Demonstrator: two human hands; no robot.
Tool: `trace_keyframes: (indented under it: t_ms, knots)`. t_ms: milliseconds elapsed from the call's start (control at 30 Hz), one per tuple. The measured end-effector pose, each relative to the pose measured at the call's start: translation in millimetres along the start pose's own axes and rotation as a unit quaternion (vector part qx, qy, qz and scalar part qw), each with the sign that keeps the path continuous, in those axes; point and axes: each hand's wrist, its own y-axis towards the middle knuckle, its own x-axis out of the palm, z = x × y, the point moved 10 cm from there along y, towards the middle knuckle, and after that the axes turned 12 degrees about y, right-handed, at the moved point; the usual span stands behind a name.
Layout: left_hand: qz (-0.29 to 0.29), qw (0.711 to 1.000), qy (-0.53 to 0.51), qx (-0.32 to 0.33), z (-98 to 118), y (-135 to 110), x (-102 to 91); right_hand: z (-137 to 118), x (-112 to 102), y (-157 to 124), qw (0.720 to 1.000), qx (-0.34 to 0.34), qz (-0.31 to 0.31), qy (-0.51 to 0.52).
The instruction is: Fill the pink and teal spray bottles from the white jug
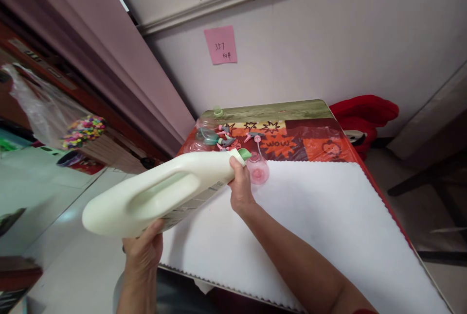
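Note:
A large pale detergent jug (120,192) with a side handle is held tilted over the table, its neck toward the far side. My left hand (146,243) grips the jug from below near its base. Around its neck closes my right hand (241,185). A green spout (243,152) shows at the mouth. Just beyond it stands a clear pink spray bottle (260,170), with a pink and grey trigger head (254,137) behind it. Whether liquid is flowing I cannot tell.
Several clear bottles (206,135) and trigger heads (226,143) lie at the table's far left. A white mat (310,217) covers the near part of the table. A red plush item (365,110) is beyond the right corner. A pink note (221,45) hangs on the wall.

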Motion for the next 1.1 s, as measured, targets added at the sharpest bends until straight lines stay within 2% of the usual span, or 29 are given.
trace_keyframes:
  t_ms: [333,1100]
  knots:
    - [-0.001,1.000,0.010,0.001,3,1,2.5,0,1,1,0.999,0.005,-0.003,0.031]
    - [-0.020,0.999,0.005,0.034,34,2,10.3,8,2,-1,0.998,0.052,0.007,0.046]
